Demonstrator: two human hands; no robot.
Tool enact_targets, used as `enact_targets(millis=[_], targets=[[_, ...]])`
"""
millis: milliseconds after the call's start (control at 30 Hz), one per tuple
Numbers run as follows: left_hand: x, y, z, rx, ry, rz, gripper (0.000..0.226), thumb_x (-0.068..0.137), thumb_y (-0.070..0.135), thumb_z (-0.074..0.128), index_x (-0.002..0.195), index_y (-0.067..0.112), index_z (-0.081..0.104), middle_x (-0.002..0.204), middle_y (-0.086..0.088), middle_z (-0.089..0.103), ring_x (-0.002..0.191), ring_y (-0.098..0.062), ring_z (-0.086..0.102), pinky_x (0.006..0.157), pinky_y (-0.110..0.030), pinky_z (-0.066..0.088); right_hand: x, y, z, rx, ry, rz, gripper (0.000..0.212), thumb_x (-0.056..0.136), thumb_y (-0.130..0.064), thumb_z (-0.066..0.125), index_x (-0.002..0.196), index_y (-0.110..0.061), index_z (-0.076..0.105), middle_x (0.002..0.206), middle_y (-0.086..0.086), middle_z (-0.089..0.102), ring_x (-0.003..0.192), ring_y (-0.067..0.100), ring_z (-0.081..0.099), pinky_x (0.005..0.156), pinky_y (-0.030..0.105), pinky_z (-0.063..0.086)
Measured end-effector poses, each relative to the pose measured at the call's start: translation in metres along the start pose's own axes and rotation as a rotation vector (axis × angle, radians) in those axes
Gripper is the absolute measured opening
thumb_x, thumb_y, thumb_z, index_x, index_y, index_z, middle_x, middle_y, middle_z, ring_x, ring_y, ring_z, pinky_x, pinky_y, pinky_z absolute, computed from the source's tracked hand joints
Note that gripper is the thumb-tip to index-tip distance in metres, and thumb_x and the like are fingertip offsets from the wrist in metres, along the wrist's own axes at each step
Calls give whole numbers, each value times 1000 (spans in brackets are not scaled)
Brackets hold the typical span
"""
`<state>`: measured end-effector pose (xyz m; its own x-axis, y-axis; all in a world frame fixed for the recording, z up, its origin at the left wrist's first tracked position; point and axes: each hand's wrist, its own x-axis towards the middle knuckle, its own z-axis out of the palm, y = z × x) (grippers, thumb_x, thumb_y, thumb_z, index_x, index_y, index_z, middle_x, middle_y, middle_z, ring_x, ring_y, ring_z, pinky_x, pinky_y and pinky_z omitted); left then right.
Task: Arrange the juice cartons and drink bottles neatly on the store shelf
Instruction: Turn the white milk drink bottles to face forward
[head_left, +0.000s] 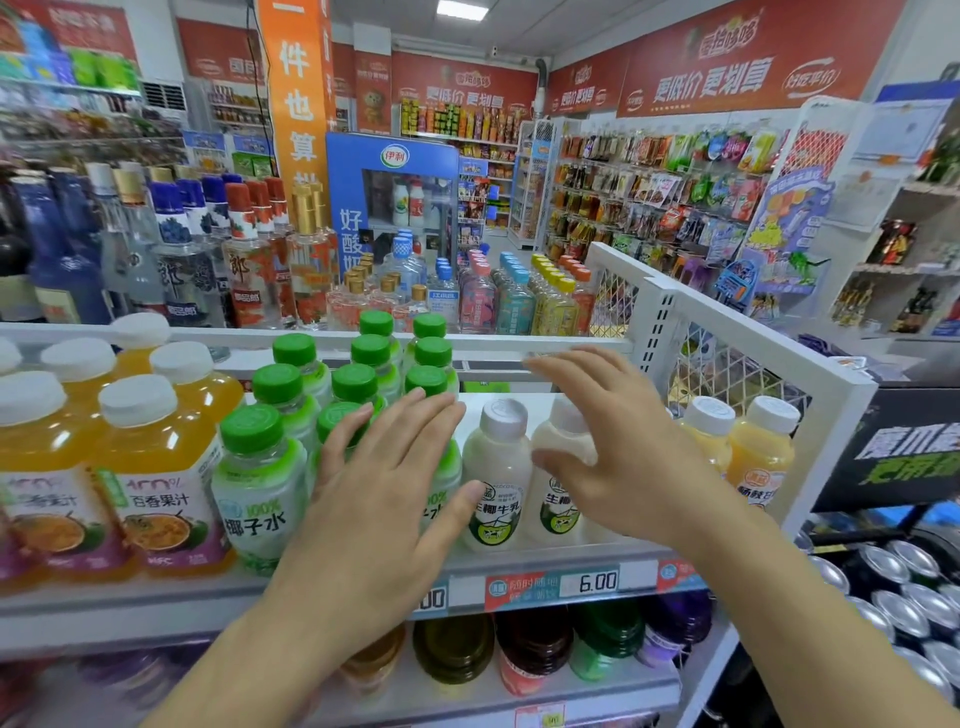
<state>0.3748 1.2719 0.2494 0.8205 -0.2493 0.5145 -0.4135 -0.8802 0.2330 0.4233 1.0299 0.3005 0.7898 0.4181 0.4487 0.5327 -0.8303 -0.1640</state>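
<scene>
On the white shelf (545, 556) stand several green-capped coconut water bottles (260, 478), with two white-capped coconut milk bottles (496, 483) to their right. My left hand (384, 499) is spread flat with straight fingers in front of the green-capped bottles, its thumb by the left milk bottle. My right hand (618, 452) hovers open over the second milk bottle (563, 467), fingers spread, partly hiding it. Neither hand holds anything.
Orange passion-fruit juice bottles (156, 467) fill the shelf's left. Yellow juice bottles (758, 452) stand at the right, beside a white mesh end panel (737, 364). Liquor bottles (249, 260) sit on the shelf behind. Darker bottles (530, 649) fill the shelf below; cans (893, 597) lie lower right.
</scene>
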Motion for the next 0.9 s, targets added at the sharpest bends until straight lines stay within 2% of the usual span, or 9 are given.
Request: enact_targets(millis=[133,233,400,500,567,667,733,833,900], targets=[[0,0,0,3,-4,-1,65,105,64,29,163,34,30,168,21,28,158,1,11,128,-29,-9,-3,4,-9,-129,-74,124,60,100,-39,68,155,-32,45,159,-14,44,159,15,9,129,38,6],[1,0,-1,2,-5,-4,67,104,66,26,163,35,30,169,22,26,158,3,8,127,-28,-11,-4,4,-10,-83,-52,138,49,101,-36,69,148,-33,54,151,-11,55,153,11,20,126,30,3],[-2,7,-5,-50,35,13,69,103,62,36,165,33,26,171,21,21,159,3,2,129,-32,-11,-12,6,-16,27,31,134,43,92,-26,81,133,-29,68,131,-10,67,134,12,45,115,21,20],[-9,23,-12,-102,142,77,63,101,49,52,159,27,41,165,17,37,158,-6,22,131,-39,7,-25,5,-32,154,158,137,41,94,-22,80,132,-33,69,124,-21,64,123,5,51,101,14,32],[-13,38,-14,-219,193,101,58,99,43,60,154,28,48,156,19,46,151,-3,34,127,-30,22,-33,1,-47,286,239,124,38,94,-20,79,129,-34,71,122,-26,65,115,-2,56,95,7,38],[-17,62,-15,-462,125,10,66,95,56,66,154,38,43,147,30,49,139,7,45,112,-12,34,-41,-7,-62,552,301,117,30,95,-15,78,122,-27,76,111,-13,76,102,9,72,86,20,56],[-17,77,-13,-627,4,-83,74,86,68,72,151,48,42,141,32,54,127,8,55,103,-16,45,-46,-11,-61,657,311,117,25,94,-13,79,117,-24,78,98,-2,77,93,19,75,80,35,61],[-22,91,-6,-865,-120,-216,61,79,48,88,133,49,58,122,24,71,107,-1,71,87,-16,55,-58,-18,-46,812,291,149,23,94,-13,79,114,-23,77,91,14,76,89,34,74,79,49,61],[-30,94,-1,-1006,-146,-325,61,76,36,92,129,41,62,114,19,77,104,-7,75,90,-23,59,-66,-21,-35,837,303,198,19,97,-15,77,115,-23,77,91,11,77,86,27,75,75,42,60]])
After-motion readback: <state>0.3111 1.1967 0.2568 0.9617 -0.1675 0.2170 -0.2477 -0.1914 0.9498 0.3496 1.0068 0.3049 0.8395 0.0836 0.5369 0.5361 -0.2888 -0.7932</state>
